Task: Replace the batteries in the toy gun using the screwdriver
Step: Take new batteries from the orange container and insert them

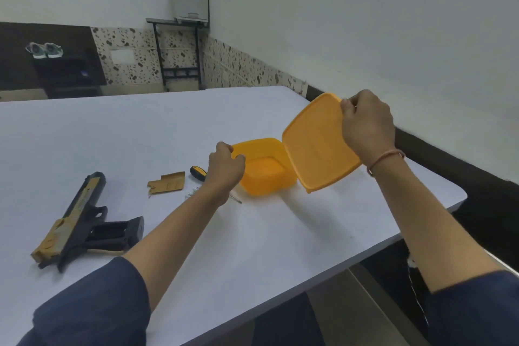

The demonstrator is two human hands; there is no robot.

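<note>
Dark blue sleeves frame both forearms, which reach over the white bench (140,126). Left hand (224,165): fingers curled round the left rim of an open orange box (264,168). Right hand (365,123): pinches the upper edge of the orange lid (314,149), held tilted beside the box's right wall. Toy gun (84,222): black and tan, lying on its side at the bench's left, well apart from both hands. Screwdriver (198,172): black-and-yellow handle just left of the left hand, shaft hidden beneath the wrist. Tan panel (167,184): lies flat between gun and screwdriver.
</note>
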